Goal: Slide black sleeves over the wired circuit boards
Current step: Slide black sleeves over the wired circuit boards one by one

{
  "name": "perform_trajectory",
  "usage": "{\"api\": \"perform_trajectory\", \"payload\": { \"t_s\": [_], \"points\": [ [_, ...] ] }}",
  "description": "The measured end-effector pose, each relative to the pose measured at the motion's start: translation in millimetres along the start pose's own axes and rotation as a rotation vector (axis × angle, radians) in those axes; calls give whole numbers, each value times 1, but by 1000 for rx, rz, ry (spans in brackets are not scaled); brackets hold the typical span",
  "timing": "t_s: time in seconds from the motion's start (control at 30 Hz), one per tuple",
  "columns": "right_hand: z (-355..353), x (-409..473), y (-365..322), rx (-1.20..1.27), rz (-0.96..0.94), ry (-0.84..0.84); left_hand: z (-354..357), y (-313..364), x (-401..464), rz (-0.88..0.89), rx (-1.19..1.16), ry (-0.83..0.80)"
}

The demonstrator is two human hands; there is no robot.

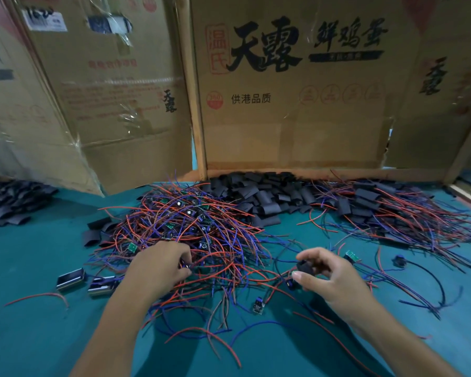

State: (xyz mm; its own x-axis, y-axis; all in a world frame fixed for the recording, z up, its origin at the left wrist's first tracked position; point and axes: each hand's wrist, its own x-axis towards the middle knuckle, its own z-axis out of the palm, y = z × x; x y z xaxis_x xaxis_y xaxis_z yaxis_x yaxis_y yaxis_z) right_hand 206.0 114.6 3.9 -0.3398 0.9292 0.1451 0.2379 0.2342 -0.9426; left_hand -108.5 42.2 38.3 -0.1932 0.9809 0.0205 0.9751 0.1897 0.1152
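Observation:
A tangled heap of small green circuit boards with red and blue wires (201, 235) covers the middle of the teal table. Behind it lies a pile of flat black sleeves (267, 194). My left hand (161, 265) reaches into the near edge of the wire heap, its fingertips pinching something small among the wires. My right hand (329, 276) is held just above the table to the right and pinches a black sleeve (306, 266) between thumb and fingers. A loose wired board (352, 256) lies just beyond my right hand.
Cardboard walls (297, 104) stand along the back. To the right is a heap of sleeved boards with wires (392, 210). More black sleeves (8, 202) lie far left. Two small metal-edged blocks (71, 278) sit left of my left hand. Stray wires cross the near table (38, 336).

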Motion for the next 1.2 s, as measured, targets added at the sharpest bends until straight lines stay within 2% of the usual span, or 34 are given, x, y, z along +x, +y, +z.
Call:
{"api": "perform_trajectory", "payload": {
  "t_s": [0.1, 0.2, 0.4, 0.47, 0.6, 0.7, 0.83, 0.93, 1.03, 1.2],
  "points": [
    [0, 0, 1, -31, -14, 17, -2, 6, -1, 52, 17, 76],
    [-1, 0, 1, -47, -11, 23, -5, 8, -3, 125, -62, 122],
    [0, 1, 4, -93, 3, 10, -8, 7, -10, 182, -104, 31],
    [1, 1, 5, -95, 9, 5, -10, 7, -12, 183, -217, 8],
    [0, 1, 5, -96, 19, -1, -17, 20, -16, 237, -643, 34],
    [0, 1, 5, -55, 22, -1, -18, 31, -17, 262, -681, 150],
    [0, 1, 4, -44, 30, 1, -20, 44, -22, 289, -665, 191],
    [0, 1, 4, -61, 16, 0, -24, 56, -30, 387, -770, 155],
    [1, 0, 2, -52, -5, -3, -26, 67, -36, 469, -1000, 105],
    [2, 1, 4, -3, -19, 0, -19, 77, -34, 401, -1399, -20]
  ]
}}
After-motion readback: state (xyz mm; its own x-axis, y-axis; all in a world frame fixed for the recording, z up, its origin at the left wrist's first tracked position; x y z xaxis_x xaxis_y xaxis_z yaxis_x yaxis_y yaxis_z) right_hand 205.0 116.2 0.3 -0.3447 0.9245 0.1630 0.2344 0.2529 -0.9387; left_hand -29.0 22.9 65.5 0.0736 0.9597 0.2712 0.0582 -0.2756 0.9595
